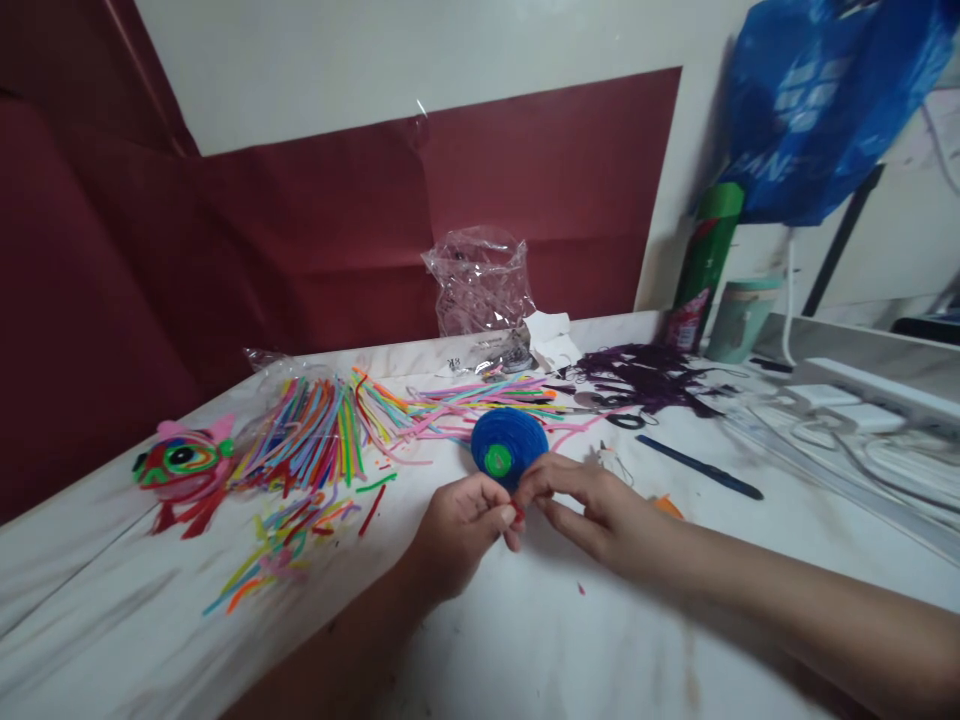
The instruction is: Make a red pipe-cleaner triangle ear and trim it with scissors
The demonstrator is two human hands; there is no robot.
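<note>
L hand (pixel 469 522) & R hand (pixel 592 508): each grip pinching a tiny red bit (pixel 518 513), prob. fingertip-held for fine ctrl, w/ blue coil (pixel 517 432) just beyond.

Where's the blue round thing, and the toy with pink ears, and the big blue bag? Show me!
Blue round thing (pixel 519 436): head view, middle of its front.
Toy with pink ears (pixel 186 485): head view, on its body.
Big blue bag (pixel 844 115): head view, middle of its side.

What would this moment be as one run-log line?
left hand: pinching small red piece | right hand: fingertips at same piece | blue coiled disc: just beyond hands
</note>
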